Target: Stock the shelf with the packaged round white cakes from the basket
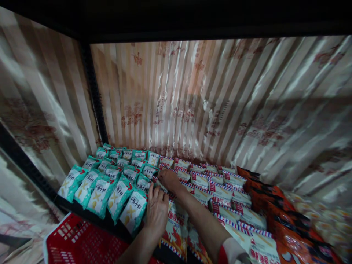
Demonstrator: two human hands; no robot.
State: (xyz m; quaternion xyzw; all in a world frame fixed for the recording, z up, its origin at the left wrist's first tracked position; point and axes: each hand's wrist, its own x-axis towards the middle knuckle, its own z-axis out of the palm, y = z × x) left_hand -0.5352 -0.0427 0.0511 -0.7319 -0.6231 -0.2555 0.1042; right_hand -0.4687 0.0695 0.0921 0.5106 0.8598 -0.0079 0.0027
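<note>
My left hand [157, 207] lies at the border between the teal snack bags [134, 207] and the white snack bags with red and blue striped edges [176, 225]. Its fingers are slightly bent and apart, resting beside a teal bag. Just beyond it, my right hand [169, 179] reaches in from the right with its fingers curled down onto a striped-edge snack bag in the row beside the teal ones. The fingertips are partly hidden, and that bag shows only in part beneath them.
Orange and black bags [277, 209] fill the shelf further right, then clear packs with pale contents [324, 216]. A red plastic basket [82, 240] is below the front edge at left. A black post [95, 91] and patterned curtain [176, 99] stand behind; a dark shelf [192, 22] hangs overhead.
</note>
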